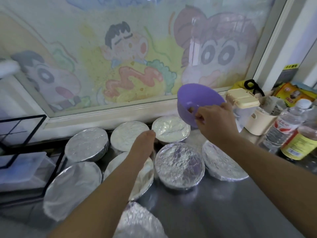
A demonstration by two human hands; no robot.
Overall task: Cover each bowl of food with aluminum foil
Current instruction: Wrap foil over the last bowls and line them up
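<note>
Several foil-covered bowls crowd the steel counter: one at the back left, one at the back right, one in the middle, one at the right. My right hand holds a purple plastic bowl by its rim, tilted in the air above the counter's back edge. My left hand reaches down among the covered bowls, its fingers curled and hidden between two of them; I cannot tell whether it grips anything.
A cream lidded container and plastic bottles stand at the right, with a yellow-labelled bottle beside them. A black wire rack with a clear box sits at the left. A cartoon-painted window runs behind.
</note>
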